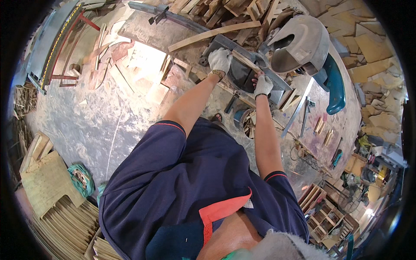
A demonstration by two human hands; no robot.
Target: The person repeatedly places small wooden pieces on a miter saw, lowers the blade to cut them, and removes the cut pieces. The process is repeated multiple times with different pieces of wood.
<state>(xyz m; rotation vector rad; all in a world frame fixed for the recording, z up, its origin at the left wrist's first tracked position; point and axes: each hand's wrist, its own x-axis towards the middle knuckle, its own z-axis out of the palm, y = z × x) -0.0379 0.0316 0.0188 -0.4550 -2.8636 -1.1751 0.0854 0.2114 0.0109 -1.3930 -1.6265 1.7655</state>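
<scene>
A short wooden strip [247,60] spans the gap between my two hands, over the dark metal table of a large machine [242,73]. My left hand [220,60], in a whitish work glove, is closed at the strip's left end; its fingertips are hidden from above. At the right end, my right hand [263,85] pinches the strip with bare fingertips showing past its glove. Just right of that hand rises the machine's rounded grey housing [307,41], joined to a curved teal frame [336,86].
Wood offcuts [225,13] pile up behind the machine. A long curved board [212,35] lies beyond my left hand. Below my right hand stands a round container of scraps [248,123]. Stacked thin boards [65,225] fill the lower left, near a teal-wrapped coil [81,180].
</scene>
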